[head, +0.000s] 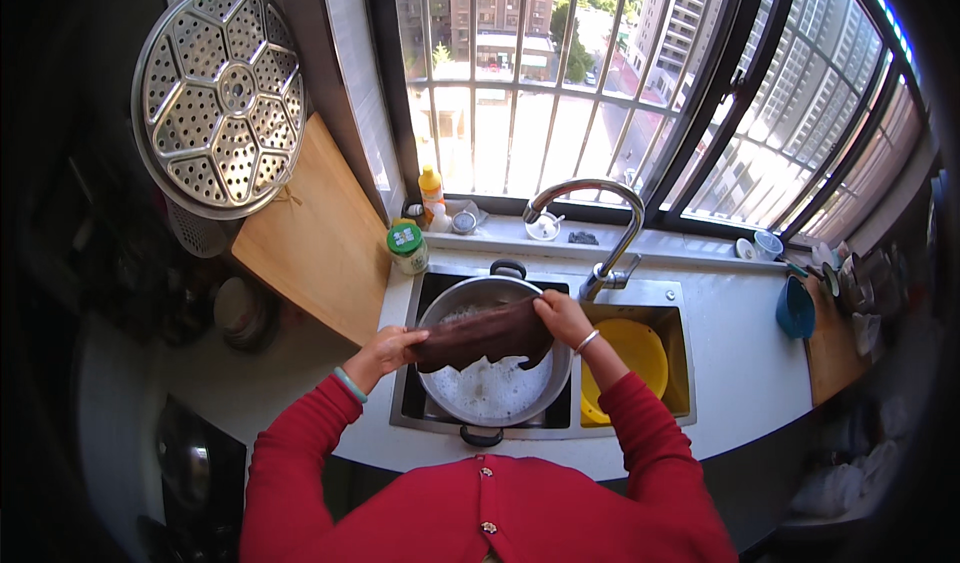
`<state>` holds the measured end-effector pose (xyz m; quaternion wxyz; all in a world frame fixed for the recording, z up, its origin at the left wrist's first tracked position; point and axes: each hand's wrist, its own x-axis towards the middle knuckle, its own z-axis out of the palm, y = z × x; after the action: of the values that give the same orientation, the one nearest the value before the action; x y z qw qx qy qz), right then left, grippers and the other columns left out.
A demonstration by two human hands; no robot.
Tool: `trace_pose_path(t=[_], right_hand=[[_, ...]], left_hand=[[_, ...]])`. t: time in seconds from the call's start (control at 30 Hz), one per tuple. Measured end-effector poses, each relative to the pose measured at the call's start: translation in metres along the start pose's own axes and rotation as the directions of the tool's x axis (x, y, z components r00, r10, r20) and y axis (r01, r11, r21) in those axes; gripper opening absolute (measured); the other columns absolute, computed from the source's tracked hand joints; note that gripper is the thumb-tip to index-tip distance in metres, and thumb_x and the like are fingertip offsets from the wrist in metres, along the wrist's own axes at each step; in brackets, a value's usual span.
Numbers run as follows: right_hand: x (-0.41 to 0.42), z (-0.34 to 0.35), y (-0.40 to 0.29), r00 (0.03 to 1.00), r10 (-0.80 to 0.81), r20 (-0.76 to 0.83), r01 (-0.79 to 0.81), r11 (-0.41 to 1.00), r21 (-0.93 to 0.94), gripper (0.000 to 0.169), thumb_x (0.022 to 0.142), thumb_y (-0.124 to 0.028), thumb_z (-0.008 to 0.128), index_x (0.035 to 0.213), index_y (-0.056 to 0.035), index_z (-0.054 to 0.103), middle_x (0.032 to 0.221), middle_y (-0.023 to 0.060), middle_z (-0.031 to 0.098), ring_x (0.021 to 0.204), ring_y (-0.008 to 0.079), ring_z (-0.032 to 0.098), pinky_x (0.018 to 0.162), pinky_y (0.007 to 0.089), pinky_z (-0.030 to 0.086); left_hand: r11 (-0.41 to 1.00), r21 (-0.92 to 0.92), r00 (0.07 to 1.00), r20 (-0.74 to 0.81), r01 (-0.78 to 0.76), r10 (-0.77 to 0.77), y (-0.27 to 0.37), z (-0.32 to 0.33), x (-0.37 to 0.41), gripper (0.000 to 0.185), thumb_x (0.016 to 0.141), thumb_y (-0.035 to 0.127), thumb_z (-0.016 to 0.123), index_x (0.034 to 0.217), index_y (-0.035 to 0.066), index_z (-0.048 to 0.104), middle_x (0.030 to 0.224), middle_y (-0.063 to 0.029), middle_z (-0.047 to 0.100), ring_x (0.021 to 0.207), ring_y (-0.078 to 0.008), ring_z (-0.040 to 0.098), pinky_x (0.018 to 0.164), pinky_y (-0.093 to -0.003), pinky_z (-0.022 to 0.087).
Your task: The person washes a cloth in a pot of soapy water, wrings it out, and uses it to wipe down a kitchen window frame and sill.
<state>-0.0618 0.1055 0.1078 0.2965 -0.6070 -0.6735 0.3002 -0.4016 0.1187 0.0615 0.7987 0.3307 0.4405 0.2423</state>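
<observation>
A dark brown piece of cloth (484, 334) is stretched between both hands above a round metal pot. My left hand (390, 348) pinches its left end, while my right hand (562, 317) grips the upper right corner. Below the cloth, the metal pot (559, 383) with black handles holds white, sudsy liquid and stands in the left sink basin. The cloth's lower edge hangs unevenly over the suds; whether it touches them I cannot tell.
A yellow plastic basin (626, 360) lies in the right sink basin. The chrome faucet (626, 225) arches behind. A green-lidded jar (407, 248) stands at the back left, near a wooden board (315, 240). A blue container (796, 308) is on the right.
</observation>
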Motion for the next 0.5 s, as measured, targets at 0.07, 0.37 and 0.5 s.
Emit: trace_pose_path(t=[0.07,0.37,0.5], right_hand=[[0.001,-0.008,-0.008,0.999,0.001,-0.047,-0.01,0.982,-0.188,0.027,0.084,-0.027,0.05,0.087,-0.0016,0.058,0.084,0.0214,0.063,0.081,0.039,0.06,0.071,0.043,0.048],[-0.037,-0.032,-0.012,0.991,0.13,-0.038,-0.122,0.731,-0.671,0.029,0.09,-0.034,0.045,0.086,-0.0076,0.056,0.077,0.0162,0.065,0.072,0.0347,0.064,0.065,0.0448,0.05],[-0.057,-0.033,-0.003,0.964,0.254,-0.075,-0.25,0.777,-0.578,0.03,0.092,-0.031,0.039,0.087,-0.0062,0.055,0.08,0.0176,0.065,0.075,0.0354,0.063,0.07,0.0456,0.049]], left_hand=[[0.998,0.063,1.0,0.007,-0.019,0.018,0.009,0.012,0.001,0.033,0.087,0.02,0.058,0.112,-0.001,0.055,0.103,-0.0104,0.063,0.091,-0.0219,0.063,0.087,-0.0396,0.049],[0.987,0.145,0.998,-0.008,-0.068,0.07,0.014,0.036,0.003,0.027,0.082,0.017,0.065,0.098,-0.002,0.055,0.092,-0.0126,0.062,0.075,-0.0225,0.065,0.072,-0.0358,0.056],[0.978,0.116,0.971,-0.146,-0.173,0.189,0.004,0.055,0.004,0.037,0.08,0.02,0.069,0.104,-0.002,0.052,0.092,-0.0143,0.06,0.085,-0.0199,0.062,0.071,-0.0329,0.054]])
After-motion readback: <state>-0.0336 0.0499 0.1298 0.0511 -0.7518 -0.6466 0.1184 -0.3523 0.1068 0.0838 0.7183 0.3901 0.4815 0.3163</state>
